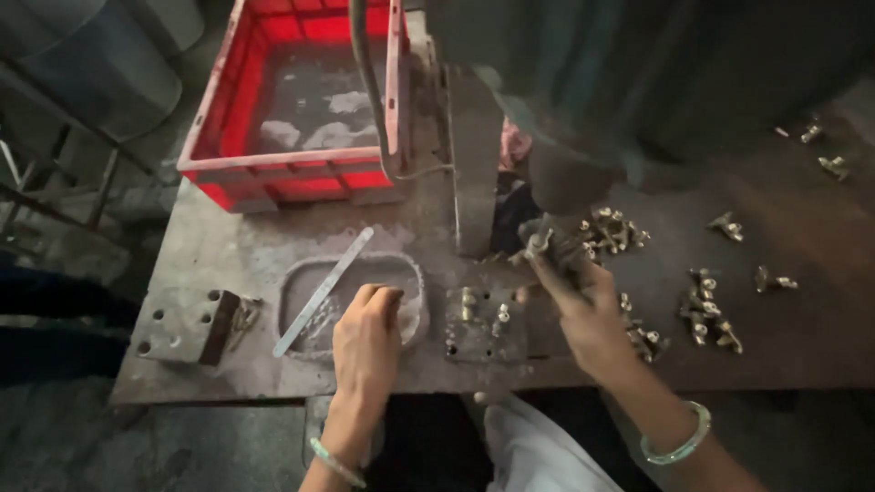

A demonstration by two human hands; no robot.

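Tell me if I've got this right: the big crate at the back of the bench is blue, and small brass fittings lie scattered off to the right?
Not quite. The head view shows the crate is red, not blue. It does sit at the back of the bench, and the small brass fittings lie scattered to the right.

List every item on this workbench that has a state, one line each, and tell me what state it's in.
Red crate: open-topped, only pale scraps inside.
Oval tray: a flat metal strip lies slanted across it.
Left hand: fingers curled at the tray's rim.
Right hand: pinching a small metal fitting under the press.
Brass fittings: loose, scattered.
Block: lying flat, holes empty.
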